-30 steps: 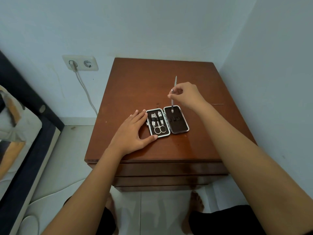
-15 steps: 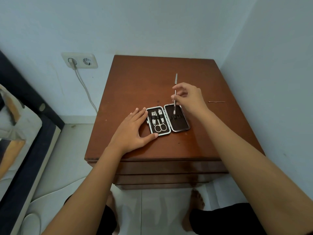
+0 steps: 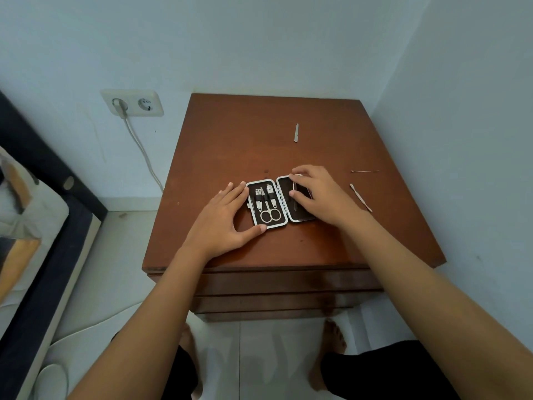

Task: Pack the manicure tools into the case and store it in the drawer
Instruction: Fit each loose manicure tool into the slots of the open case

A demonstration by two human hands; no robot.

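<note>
The manicure case lies open on the brown nightstand. Its left half holds scissors and clippers under straps. My left hand braces the case's left and front edges with fingers and thumb. My right hand lies over the right half and pinches a slim metal tool flat against the lining. Loose on the top are a nail file, a thin stick and a cuticle pusher. The drawers below are closed.
Walls stand close behind and to the right of the nightstand. A wall socket with a plugged cable is at the left. A dark bed frame runs along the left edge. My feet rest on the tiled floor.
My right hand has come down from holding the slim tool upright above the case and now lays it flat in the right half. My left hand has stayed on the case.
</note>
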